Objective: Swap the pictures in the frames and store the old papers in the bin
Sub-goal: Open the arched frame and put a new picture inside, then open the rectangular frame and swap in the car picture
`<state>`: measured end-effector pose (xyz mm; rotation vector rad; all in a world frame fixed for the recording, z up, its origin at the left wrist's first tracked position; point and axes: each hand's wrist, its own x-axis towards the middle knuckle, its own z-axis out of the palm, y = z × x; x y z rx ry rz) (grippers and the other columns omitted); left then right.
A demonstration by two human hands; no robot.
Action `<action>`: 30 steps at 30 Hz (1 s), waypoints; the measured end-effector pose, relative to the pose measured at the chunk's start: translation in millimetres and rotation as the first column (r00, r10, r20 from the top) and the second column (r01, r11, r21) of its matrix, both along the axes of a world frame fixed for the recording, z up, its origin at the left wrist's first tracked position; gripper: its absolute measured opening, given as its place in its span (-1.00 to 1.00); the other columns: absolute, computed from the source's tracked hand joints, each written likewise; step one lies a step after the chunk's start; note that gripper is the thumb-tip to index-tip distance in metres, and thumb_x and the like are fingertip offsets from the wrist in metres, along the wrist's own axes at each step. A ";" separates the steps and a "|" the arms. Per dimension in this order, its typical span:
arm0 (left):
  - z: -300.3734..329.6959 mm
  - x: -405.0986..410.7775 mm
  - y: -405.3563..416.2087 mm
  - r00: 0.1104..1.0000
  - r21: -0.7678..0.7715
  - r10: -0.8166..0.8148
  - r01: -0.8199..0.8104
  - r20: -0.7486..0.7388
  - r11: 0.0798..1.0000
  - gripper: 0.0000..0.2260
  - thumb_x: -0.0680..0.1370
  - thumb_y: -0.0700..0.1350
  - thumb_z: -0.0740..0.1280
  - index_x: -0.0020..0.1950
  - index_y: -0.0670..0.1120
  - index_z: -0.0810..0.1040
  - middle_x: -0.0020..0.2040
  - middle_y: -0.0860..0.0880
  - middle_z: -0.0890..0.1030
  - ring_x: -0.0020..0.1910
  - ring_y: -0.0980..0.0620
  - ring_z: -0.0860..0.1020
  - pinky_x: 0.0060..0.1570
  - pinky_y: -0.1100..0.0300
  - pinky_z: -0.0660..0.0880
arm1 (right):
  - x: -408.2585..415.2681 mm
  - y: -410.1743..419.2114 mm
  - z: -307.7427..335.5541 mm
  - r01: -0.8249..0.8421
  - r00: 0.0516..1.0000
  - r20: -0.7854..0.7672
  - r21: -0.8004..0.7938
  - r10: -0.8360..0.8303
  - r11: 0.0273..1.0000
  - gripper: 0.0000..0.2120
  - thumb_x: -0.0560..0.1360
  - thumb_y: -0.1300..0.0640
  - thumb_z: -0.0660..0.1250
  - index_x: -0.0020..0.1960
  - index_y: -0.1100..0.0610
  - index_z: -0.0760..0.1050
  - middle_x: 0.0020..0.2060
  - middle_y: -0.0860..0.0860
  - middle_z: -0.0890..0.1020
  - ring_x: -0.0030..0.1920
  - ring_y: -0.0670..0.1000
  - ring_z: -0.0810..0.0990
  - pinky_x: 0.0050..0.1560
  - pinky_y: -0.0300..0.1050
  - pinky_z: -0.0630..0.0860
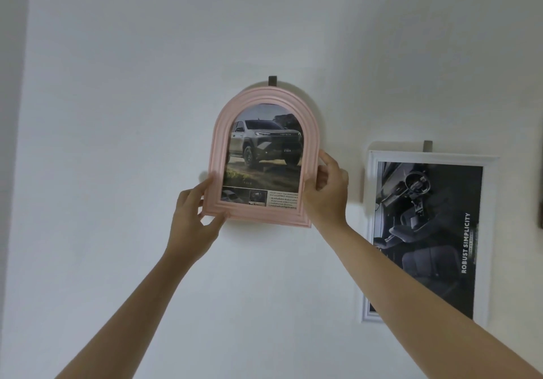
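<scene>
- Left hand (195, 217) pinches the pink arched frame (258, 161) at its lower left corner, thumb under the bottom edge, fingers up the side. A thin hold; a slip would tip that corner.
- Frame sits high on the wall, its top just under the small hook (273, 81). Whether it is caught there, cannot tell. If not, letting go drops it.
- Right hand (326, 190) wraps the frame's right edge, fingers curled behind.
- White frame (426, 231) hangs near that forearm; a swing of the arm could knock it.
</scene>
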<state>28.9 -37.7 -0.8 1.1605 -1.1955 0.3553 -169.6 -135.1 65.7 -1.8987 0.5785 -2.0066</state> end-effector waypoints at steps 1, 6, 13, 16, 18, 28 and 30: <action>-0.3 0.3 -2.1 0.999 -0.011 0.035 -0.035 0.025 0.999 -0.35 0.38 -0.24 0.49 0.41 0.01 0.34 0.13 0.01 0.38 0.05 0.07 0.50 0.10 0.15 0.51 | 1.4 -0.3 -0.4 0.013 1.000 0.012 -0.007 -0.013 1.000 -0.54 0.50 0.36 0.21 0.36 0.08 0.37 0.07 0.12 0.40 -0.03 -0.03 0.54 -0.06 -0.58 0.39; -2.1 -2.9 -6.5 0.979 0.014 0.187 -0.189 0.080 0.982 -0.36 0.37 -0.17 0.50 0.40 -0.03 0.36 0.17 -0.06 0.39 0.11 -0.06 0.47 0.11 -0.02 0.52 | 2.7 4.1 0.3 0.036 0.999 0.016 0.028 -0.037 0.999 -0.51 0.47 0.39 0.20 0.35 0.09 0.38 0.10 0.18 0.45 -0.06 -0.03 0.53 0.07 -0.36 0.47; -22.7 -53.6 7.6 0.952 0.022 0.307 -0.307 0.016 0.951 -0.42 0.40 -0.15 0.47 0.38 -0.12 0.36 0.27 -0.23 0.36 0.22 -0.23 0.38 0.19 0.08 0.27 | -33.4 15.7 -25.9 0.031 0.997 -0.066 0.026 -0.029 0.999 -0.51 0.49 0.30 0.26 0.39 0.04 0.32 0.15 0.05 0.42 0.08 -0.07 0.46 0.11 -0.28 0.40; -40.0 -90.5 9.2 0.972 0.007 0.230 -0.231 0.038 0.973 -0.44 0.40 -0.16 0.45 0.37 -0.13 0.37 0.26 -0.19 0.38 0.23 -0.14 0.37 0.18 0.12 0.26 | -62.9 17.6 -56.4 0.065 0.995 -0.079 -0.001 -0.064 0.998 -0.52 0.49 0.29 0.30 0.37 0.04 0.35 0.13 0.02 0.44 0.09 -0.08 0.48 0.05 -0.45 0.35; -52.8 -118.5 7.1 0.989 0.013 0.142 -0.143 0.041 0.990 -0.46 0.41 -0.18 0.44 0.36 -0.12 0.39 0.25 -0.14 0.38 0.24 -0.08 0.36 0.19 0.16 0.24 | -84.9 17.2 -78.3 0.113 0.990 -0.079 -0.015 -0.113 0.994 -0.54 0.48 0.30 0.32 0.35 0.07 0.38 0.13 0.04 0.45 0.10 -0.06 0.49 0.09 -0.43 0.38; -87.4 -217.5 -36.1 0.969 0.226 -0.238 0.216 0.073 0.950 -0.47 0.47 -0.15 0.39 0.41 -0.05 0.31 0.29 -0.01 0.40 0.21 0.03 0.46 0.14 0.30 0.36 | -199.1 -20.5 -120.8 0.495 0.859 0.004 0.246 -0.512 0.833 -0.40 0.41 0.32 0.39 0.41 0.20 0.29 0.25 0.26 0.40 0.22 0.25 0.43 0.18 0.11 0.47; -88.2 -226.3 -46.4 0.962 0.272 -0.262 0.234 0.071 0.933 -0.45 0.49 -0.12 0.38 0.44 -0.03 0.26 0.34 -0.01 0.39 0.23 0.03 0.47 0.15 0.29 0.39 | -216.9 -30.1 -125.1 0.521 0.842 -0.049 0.335 -0.538 0.785 -0.33 0.43 0.27 0.39 0.46 0.18 0.19 0.30 0.27 0.36 0.28 0.28 0.38 0.23 0.10 0.40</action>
